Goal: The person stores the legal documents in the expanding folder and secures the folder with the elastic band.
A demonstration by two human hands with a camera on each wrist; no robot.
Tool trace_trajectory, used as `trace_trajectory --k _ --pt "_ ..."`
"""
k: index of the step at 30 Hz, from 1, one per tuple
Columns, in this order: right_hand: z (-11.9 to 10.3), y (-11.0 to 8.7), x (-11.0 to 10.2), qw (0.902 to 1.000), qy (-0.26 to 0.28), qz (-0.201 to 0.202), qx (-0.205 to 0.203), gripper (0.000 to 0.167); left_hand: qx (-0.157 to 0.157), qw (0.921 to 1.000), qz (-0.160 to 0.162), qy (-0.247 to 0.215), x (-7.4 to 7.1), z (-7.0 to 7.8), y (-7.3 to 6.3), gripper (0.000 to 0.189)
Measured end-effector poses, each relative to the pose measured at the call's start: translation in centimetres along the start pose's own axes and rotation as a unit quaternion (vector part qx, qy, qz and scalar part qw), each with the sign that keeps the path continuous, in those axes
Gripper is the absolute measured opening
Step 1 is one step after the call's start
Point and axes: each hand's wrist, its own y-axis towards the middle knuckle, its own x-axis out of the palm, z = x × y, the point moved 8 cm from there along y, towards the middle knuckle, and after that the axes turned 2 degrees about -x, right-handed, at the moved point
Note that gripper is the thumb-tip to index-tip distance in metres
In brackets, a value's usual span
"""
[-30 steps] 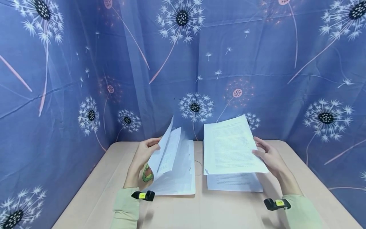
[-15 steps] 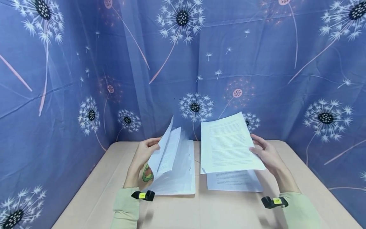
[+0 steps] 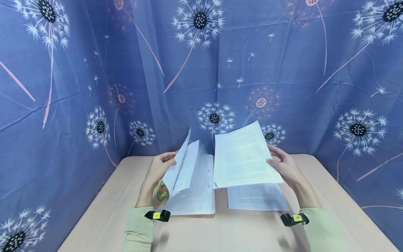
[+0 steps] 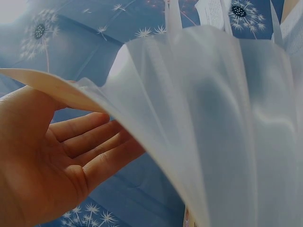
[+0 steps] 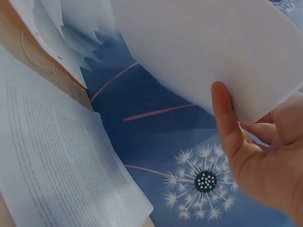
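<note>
A display folder [image 3: 206, 206] with clear plastic sleeves stands partly open on the table's left half. My left hand [image 3: 158, 171] pinches its raised cover and front leaves, thumb on top and fingers beneath. In the left wrist view the translucent sleeves [image 4: 213, 118] fan out beside that hand. My right hand [image 3: 289, 170] pinches the right edge of a few printed sheets [image 3: 244, 157], held up and tilted, their left edge right at the folder's right side. Below them another printed page [image 3: 258, 199] lies on the table, its upper part hidden in the head view.
A beige table [image 3: 104, 210] carries everything. Blue dandelion-print cloth [image 3: 283, 70] hangs behind it and along both sides. A green and brown picture [image 3: 162, 191] shows on the folder's outside near my left wrist. Each wrist wears a black band [image 3: 295, 219].
My right hand has carried the printed sheets left and slightly up, from over the lower page to the folder's edge. My left hand and the folder have stayed still.
</note>
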Motion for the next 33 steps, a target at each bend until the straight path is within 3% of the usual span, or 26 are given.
trace_trajectory --k 11,26,33 --pt "-1.0 0.5 1.6 0.9999 0.015 -0.006 -0.005 0.069 -0.007 1.0000 0.003 0.003 0.0 -0.2 0.1 0.038" --pt "-1.7 1.4 3.4 0.9996 -0.024 0.010 -0.012 0.066 -0.005 1.0000 0.001 0.000 -0.1 -0.3 0.4 0.037" --pt "-1.8 1.7 4.5 0.9998 -0.015 0.013 -0.011 0.065 -0.003 1.0000 -0.001 0.002 0.0 -0.2 0.2 0.036"
